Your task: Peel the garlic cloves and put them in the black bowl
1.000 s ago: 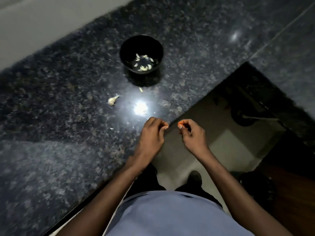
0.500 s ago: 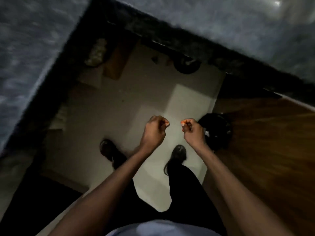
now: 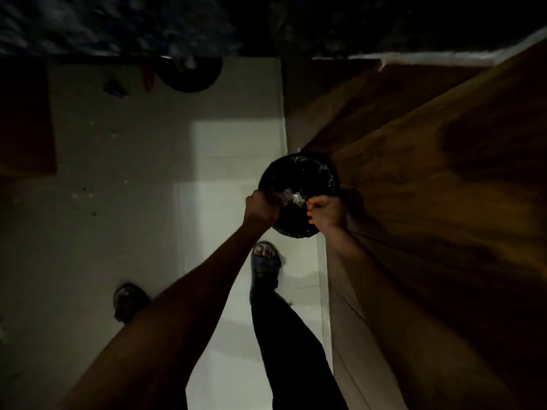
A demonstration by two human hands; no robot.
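I am looking down at the floor, and the black bowl is out of view. My left hand (image 3: 262,207) and my right hand (image 3: 327,213) are both held over a bin lined with a black bag (image 3: 299,173). Each hand has its fingers curled into a pinch. The left seems to pinch a garlic clove and the right a bit of peel, but both are too small and dark to see clearly. Pale scraps (image 3: 293,198) lie in the bin between my hands.
The granite counter edge (image 3: 118,25) runs along the top. A wooden cabinet front (image 3: 444,202) fills the right side, close to the bin. My sandalled feet (image 3: 265,258) stand on the pale tiled floor (image 3: 225,161). A dark round object (image 3: 189,75) sits under the counter.
My view has swung from the counter and bowl down to the floor. Both hands, still pinched, have moved away from the counter and now hover over the bin.
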